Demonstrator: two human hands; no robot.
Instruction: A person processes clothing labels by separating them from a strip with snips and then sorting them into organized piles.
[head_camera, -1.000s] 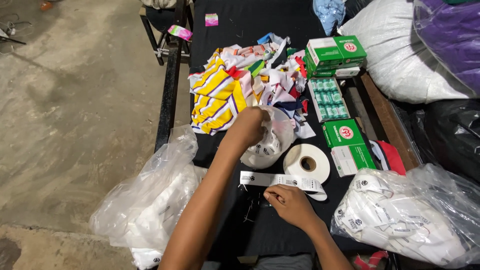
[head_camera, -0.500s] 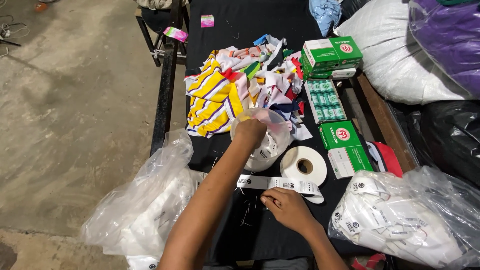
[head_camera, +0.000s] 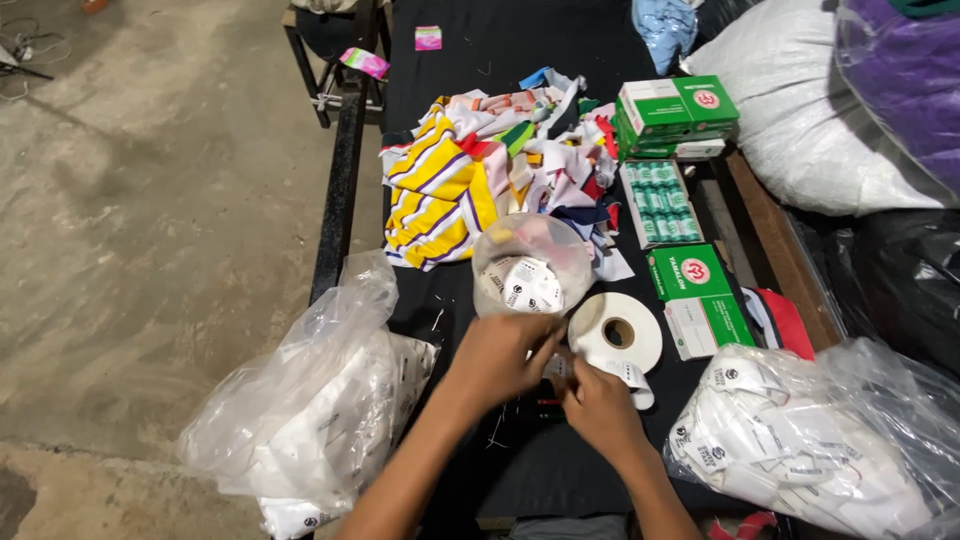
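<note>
Hands meet over white labels on the black table

We see our left hand (head_camera: 497, 358) and right hand (head_camera: 598, 404) brought close together near the front of the black table (head_camera: 490, 60), fingertips almost touching. Between them sits a small white label (head_camera: 558, 368), which both hands seem to pinch, though the grip itself is partly hidden. Just beyond our right hand lies a white tape roll (head_camera: 617, 332), with a loose strip trailing from it toward our fingers. Behind our left hand stands a clear plastic tub (head_camera: 531, 266) holding more white labels. Farther back we find a pile of coloured cloth (head_camera: 480, 170), yellow stripes on its left side. Green boxes (head_camera: 675, 110) are stacked to the right of the pile, and another green box (head_camera: 690, 272) lies near the roll. A clear bag of labels (head_camera: 810, 440) rests at our right, a second clear bag (head_camera: 310, 420) at our left
</note>
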